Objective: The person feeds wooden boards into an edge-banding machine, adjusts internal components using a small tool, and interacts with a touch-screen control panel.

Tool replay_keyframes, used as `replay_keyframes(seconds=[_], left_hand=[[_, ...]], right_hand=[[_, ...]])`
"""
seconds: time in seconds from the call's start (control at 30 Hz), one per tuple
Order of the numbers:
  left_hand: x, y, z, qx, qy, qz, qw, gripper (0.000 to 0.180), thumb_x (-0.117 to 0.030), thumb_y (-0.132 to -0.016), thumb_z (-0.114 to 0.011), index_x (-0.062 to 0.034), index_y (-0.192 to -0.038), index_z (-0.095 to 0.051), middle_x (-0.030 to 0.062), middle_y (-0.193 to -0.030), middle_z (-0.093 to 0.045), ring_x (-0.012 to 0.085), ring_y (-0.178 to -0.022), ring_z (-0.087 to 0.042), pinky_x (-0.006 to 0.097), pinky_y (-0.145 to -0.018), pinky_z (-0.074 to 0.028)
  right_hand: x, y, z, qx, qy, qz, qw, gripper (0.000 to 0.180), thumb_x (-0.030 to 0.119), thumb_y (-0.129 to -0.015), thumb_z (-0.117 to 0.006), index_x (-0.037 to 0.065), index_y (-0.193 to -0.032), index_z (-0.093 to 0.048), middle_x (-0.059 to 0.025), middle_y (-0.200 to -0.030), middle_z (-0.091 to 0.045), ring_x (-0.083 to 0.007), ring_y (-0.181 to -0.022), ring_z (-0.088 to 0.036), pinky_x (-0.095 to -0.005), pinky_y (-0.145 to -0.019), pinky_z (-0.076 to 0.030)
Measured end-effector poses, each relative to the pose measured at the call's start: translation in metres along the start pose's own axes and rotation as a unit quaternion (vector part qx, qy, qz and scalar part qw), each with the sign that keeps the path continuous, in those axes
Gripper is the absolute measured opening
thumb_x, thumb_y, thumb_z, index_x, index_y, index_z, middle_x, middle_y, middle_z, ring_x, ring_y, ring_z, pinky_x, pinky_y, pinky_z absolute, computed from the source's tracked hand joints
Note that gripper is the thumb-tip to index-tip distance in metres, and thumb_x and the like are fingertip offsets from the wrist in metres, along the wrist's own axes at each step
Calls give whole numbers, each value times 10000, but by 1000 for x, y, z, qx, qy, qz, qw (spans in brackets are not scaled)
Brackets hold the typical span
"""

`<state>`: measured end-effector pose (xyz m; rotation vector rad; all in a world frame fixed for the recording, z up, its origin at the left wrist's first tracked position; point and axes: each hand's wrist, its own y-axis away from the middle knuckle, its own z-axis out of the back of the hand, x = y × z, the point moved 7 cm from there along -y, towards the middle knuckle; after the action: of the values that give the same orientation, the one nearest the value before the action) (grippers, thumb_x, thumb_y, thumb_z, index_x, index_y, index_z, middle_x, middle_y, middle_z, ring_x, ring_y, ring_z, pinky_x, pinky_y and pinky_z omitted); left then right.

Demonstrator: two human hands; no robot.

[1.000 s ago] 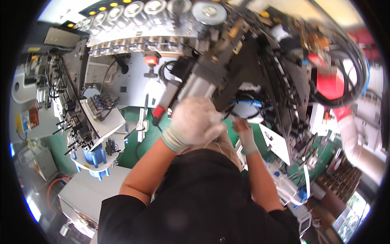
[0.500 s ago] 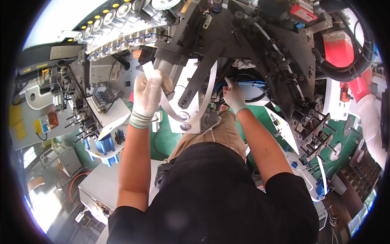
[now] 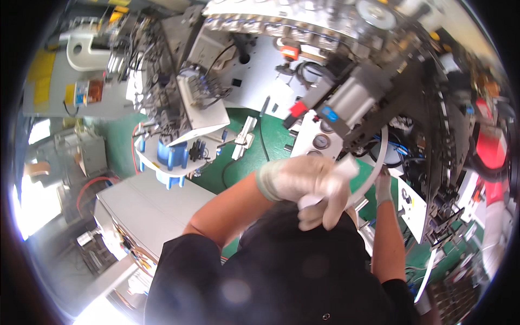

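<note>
My gloved left hand (image 3: 306, 184) is closed around a white flexible strip (image 3: 371, 177), held in front of my torso and slightly smeared by motion. From that fist the strip bends right and upward in a curve toward the machine's dark metal frame. My gloved right hand (image 3: 383, 187) is farther right, low beside the frame and close to the strip. Its fingers are blurred and partly hidden, so what they hold does not show. Above the left hand are a white panel with a round gauge (image 3: 321, 142) and a grey cylinder (image 3: 349, 103).
To the left, a small platform with blue cylinders (image 3: 172, 154) stands above a grey cabinet (image 3: 151, 200). Black and blue cables (image 3: 392, 151) lie inside the machine near my right hand. A red and white robot arm (image 3: 494, 203) is at the far right, over the green floor (image 3: 265, 135).
My view has turned left. My left hand has come down from beside the cylinder toward my torso, bringing the strip's end with it. The right hand has moved lower beside the frame.
</note>
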<state>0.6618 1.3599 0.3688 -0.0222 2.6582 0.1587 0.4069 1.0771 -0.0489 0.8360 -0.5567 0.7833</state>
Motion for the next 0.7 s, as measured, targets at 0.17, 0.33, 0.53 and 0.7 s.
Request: replay_keyframes(seconds=[0.17,0.33,0.53,0.7], left_hand=[[-38,154,83,-233,-219,76,944,569,-503,-972,-686,62,-954,-745,66,-554,-582,129,-446,-564,279,-400,-418],[-17,198,190,-339,-214,52,914,473,-415,-1030,-633,48,-1128,-640,51,-740,-605,167,-648,-634,287,-611,-531],[65,177,381,-514,-450,128,719,200,-155,-965,-601,-15,-1099,-652,128,-891,-671,281,-839,-697,385,-776,-577],[122,198,500,-721,-449,95,519,387,-285,-892,-653,-107,-1236,-647,236,-1203,-695,400,-1126,-673,462,-965,-544]], right_hand=[[-45,88,-47,2,-366,-293,883,291,294,-1030,-508,137,-1215,-670,-38,-947,-689,-168,-722,-645,-297,-582,-510],[42,98,-97,169,85,-83,978,276,199,-990,-621,57,-1217,-686,-151,-1226,-706,-317,-1050,-707,-353,-912,-551],[186,74,-65,82,4,-1,997,325,241,-1023,-618,45,-1278,-666,-165,-1195,-710,-252,-1043,-704,-355,-926,-545],[169,92,-25,20,-121,-141,982,427,330,-1000,-679,34,-1306,-647,-119,-1137,-708,-204,-975,-694,-313,-848,-543]])
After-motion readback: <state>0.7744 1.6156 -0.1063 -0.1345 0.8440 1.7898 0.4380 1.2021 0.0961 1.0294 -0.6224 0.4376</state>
